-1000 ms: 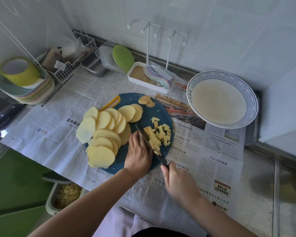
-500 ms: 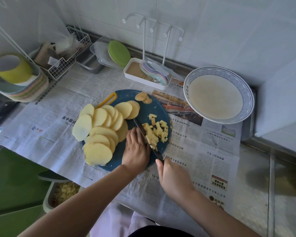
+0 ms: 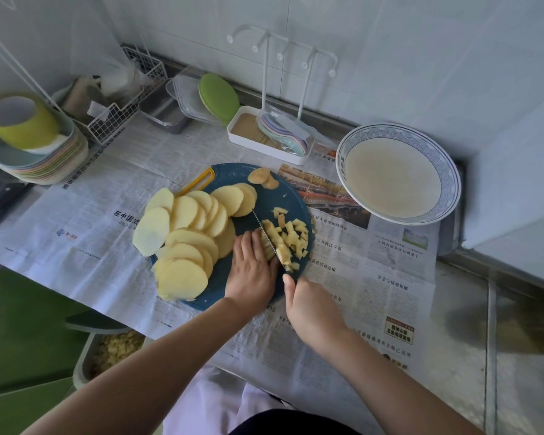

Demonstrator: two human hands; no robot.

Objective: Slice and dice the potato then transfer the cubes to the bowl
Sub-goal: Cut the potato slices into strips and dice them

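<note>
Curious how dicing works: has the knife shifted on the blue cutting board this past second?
Yes. The knife has slid slightly away from the person, toward the blue cutting board's far rim.

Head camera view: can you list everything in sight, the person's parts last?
newspaper: sheets, white, covering the counter
cutting board: one, blue with yellow handle, centre of the newspaper
potato slices: many, pale yellow, overlapping on the board's left half
potato cubes: one pile, yellow, board's right side
potato end pieces: two, tan, board's far edge
knife: one, dark blade, among the cubes
bowl: one, white with blue rim, far right
plate stack: one, pastel, far left, under a yellow-green cup
wire basket: one, white, back left
tub: one, pale, below the counter edge, holding diced pieces
left hand: fingers flat beside the blade
right hand: gripping the knife handle
</note>
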